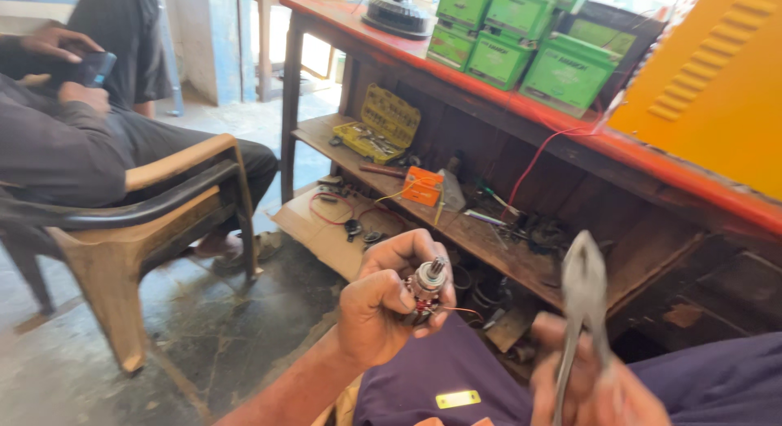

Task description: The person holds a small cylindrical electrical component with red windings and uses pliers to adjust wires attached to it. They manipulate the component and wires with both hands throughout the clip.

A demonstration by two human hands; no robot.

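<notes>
— Right now your left hand (383, 308) grips the small motor part (427, 286) over your lap; your right hand (590, 385) holds the pliers (585, 304).

— Risk?

— Those red wires (456, 310) could snag. Farther off, the cluttered shelf (489, 239) could swallow a dropped piece.

Looks like a small roadside repair workshop, probably electrical or battery stuff. Upper right of the frame there's a worn red-topped wooden workbench (521, 108) stacked with green boxed batteries (521, 35). On the shelf below, mid-frame, sit an open yellow plastic socket set case (381, 125), a small orange box (423, 186) and loose wires and tools (pretty messy). At left, someone's sitting in a tan plastic armchair (138, 230) on the stained concrete floor (220, 320).
</notes>
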